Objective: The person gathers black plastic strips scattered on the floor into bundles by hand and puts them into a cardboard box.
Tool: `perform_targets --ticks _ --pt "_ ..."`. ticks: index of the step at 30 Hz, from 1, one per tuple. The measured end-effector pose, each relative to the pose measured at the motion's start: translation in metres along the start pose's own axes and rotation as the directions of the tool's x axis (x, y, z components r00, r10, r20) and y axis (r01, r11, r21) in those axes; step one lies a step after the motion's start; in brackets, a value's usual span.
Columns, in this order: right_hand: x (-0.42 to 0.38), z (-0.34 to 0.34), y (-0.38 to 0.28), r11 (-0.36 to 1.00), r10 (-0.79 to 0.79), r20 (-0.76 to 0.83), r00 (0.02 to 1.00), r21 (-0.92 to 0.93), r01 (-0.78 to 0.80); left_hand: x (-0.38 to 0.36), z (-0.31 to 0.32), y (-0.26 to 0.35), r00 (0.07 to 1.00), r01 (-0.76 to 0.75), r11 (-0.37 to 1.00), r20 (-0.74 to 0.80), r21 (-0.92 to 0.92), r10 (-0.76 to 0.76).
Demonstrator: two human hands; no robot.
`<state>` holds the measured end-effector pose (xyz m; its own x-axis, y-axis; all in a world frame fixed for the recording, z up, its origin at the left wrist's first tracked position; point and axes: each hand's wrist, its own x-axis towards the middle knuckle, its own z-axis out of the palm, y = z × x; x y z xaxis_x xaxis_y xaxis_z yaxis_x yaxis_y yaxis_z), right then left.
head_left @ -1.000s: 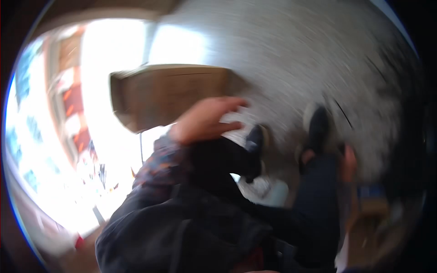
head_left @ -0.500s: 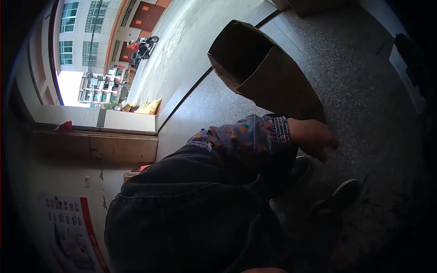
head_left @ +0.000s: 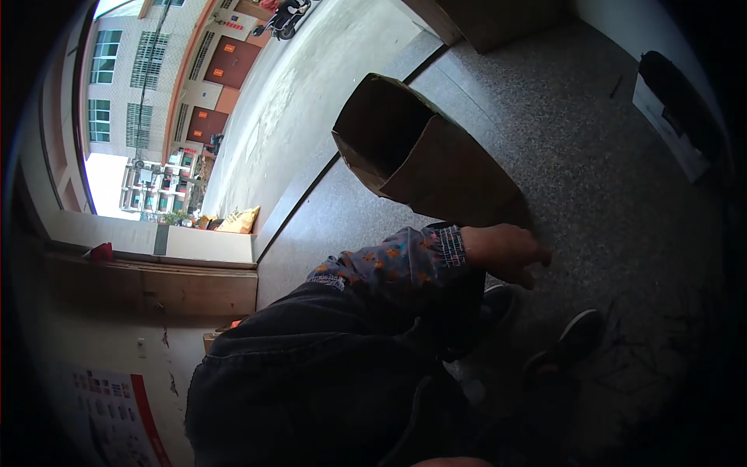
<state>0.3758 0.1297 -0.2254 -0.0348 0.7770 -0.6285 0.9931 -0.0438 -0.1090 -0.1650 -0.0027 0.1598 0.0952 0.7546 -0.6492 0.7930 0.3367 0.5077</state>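
Nearest, dark clothing [head_left: 303, 397] fills the view below the cardboard box [head_left: 459, 175]. The left hand [head_left: 504, 251], in a flowered sleeve [head_left: 393, 261], hangs at the box's near side, fingers loosely bent around nothing visible; whether it touches the box cannot be told. The right hand is out of view, its grip unknown. A shoe [head_left: 583, 335] shows below and right of the box, which sits on the speckled floor [head_left: 576, 148], its open end facing left. Beyond the box lie a yellow sack [head_left: 240, 221], lower left, and a motorbike [head_left: 288, 17], upper left.
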Motion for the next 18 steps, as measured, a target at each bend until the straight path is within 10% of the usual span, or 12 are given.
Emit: perform_targets --ticks 11,14,18 --pt "-0.056 -0.009 0.044 0.907 0.296 0.13 0.946 0.273 -0.321 0.006 0.003 -0.001 0.994 -0.067 0.995 -0.087 -0.072 0.06" --pt "-0.076 -0.02 0.005 0.653 0.461 0.261 0.848 0.547 -0.523 0.01 0.006 0.0 0.995 -0.046 0.986 -0.092 -0.159 0.031" --pt "-0.092 -0.034 -0.046 0.228 0.421 0.013 0.907 0.966 -0.12 0.013 0.005 0.015 0.999 -0.031 0.981 -0.039 -0.193 0.024"
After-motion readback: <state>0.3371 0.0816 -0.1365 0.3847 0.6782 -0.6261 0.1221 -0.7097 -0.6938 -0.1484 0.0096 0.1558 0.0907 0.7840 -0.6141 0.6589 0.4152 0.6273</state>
